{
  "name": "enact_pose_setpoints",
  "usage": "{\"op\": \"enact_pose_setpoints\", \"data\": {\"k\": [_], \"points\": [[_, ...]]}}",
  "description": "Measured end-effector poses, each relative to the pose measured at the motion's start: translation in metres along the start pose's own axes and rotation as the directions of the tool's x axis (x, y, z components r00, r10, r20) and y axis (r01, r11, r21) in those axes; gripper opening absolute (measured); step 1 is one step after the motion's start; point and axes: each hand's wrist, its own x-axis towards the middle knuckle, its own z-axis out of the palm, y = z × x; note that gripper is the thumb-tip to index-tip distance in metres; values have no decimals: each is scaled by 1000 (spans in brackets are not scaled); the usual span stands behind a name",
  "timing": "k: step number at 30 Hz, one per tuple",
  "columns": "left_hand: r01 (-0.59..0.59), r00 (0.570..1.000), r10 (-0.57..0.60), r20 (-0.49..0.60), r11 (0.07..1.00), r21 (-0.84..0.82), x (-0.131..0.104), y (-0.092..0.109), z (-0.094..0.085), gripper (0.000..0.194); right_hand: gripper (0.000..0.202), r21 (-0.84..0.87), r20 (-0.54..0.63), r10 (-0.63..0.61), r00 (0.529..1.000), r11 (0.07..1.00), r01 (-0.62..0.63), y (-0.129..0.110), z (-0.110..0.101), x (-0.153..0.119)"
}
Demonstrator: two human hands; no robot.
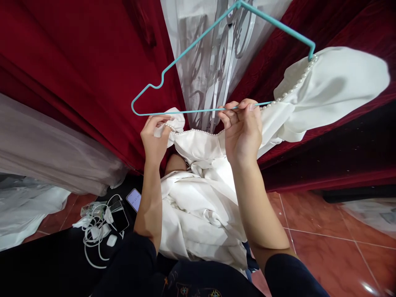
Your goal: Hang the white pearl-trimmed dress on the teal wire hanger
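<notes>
A white dress (198, 227) with a pearl-beaded neckline lies bunched over my lap. Its right puff sleeve (343, 88) hangs on one end of a light blue hanger (192, 45), and the left sleeve is off the hanger. My right hand (244, 132) is closed around the hanger's bottom bar, beside the beaded edge. With its fingers pinched, my left hand (156, 134) grips the left sleeve (176, 119) by its beaded edge, just under the hanger's left end.
Dark red curtains (77, 74) hang ahead on both sides, with white sheer fabric and a white scrollwork frame (227, 62) between them. On a black surface at left lie tangled white cables (93, 235) and a lit phone (134, 199). Red floor tiles (328, 227) show at right.
</notes>
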Motion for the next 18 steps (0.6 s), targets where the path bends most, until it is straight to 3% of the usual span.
{"op": "enact_pose_setpoints", "data": {"k": [4,6,10,12,14,16,18], "points": [[113,993,-98,63,949,-293,-1,21,34,43,36,-13,-9,13,1000,1000,-14,1,3,0],[125,992,-112,55,917,-380,1,32,47,48,34,16,19,30,999,999,-30,-4,2,-1],[70,995,-93,-35,903,-424,6,49,54,46,32,-63,175,179,968,983,-170,-29,-13,-11],[54,996,-79,-41,902,-428,8,54,51,45,29,-217,141,165,976,967,-132,-44,-26,-16],[38,997,-64,-49,910,-414,8,58,48,46,22,-369,-4,-88,996,926,80,-54,-39,-14],[40,996,-65,-58,931,-364,6,60,47,50,26,-523,-71,-431,900,784,335,-58,-50,-2],[57,995,-80,-61,949,-309,4,62,47,54,49,-668,13,-607,795,586,458,-57,-58,17]]}}
